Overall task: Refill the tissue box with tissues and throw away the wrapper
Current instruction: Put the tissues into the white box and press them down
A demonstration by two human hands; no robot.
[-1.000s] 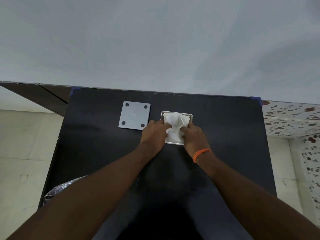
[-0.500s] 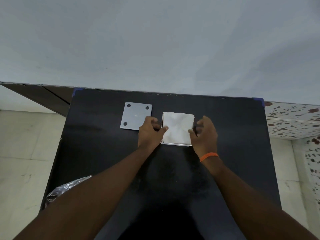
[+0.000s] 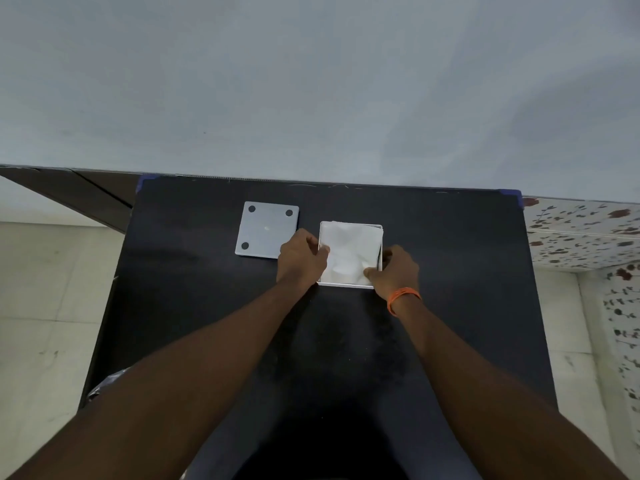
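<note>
Tissues in the box, base plate and wrapper left to deal with.

On the table we see the box packed with tissues, its grey plate beside it; our left hand and right hand press at opposite edges, gripping nothing we can confirm. Crinkled plastic lower left may be the wrapper.
</note>
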